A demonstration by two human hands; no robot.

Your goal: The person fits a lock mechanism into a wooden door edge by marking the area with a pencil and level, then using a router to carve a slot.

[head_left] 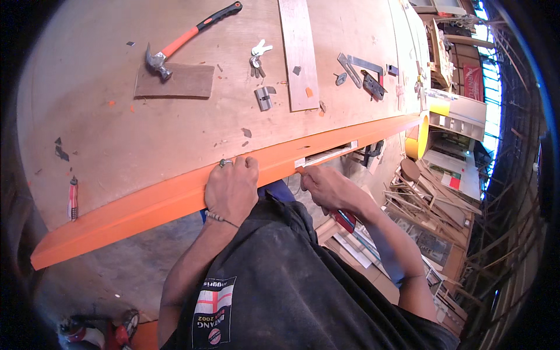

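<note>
A long orange board (175, 189) lies along the workbench's near edge, with a pale, narrow cutout (326, 154) toward its right part. My left hand (232, 189) is closed over the board left of the cutout, its fingers bent on the top face. At the cutout's left end, my right hand (326, 188) is closed on a red-handled tool (344, 220). The handle's end shows below the palm. The tool's working end is hidden, so its kind cannot be made out. The right fingertips are at the board's near edge.
The workbench (192, 125) carries a claw hammer (181, 44) over a thin wooden piece (192, 84), keys (256, 58), a lock cylinder (263, 99), a plank (300, 58), a try square (364, 64), a metal lock part (373, 84) and a red-grey hand tool (73, 199). Scrap wood (431, 192) is piled right.
</note>
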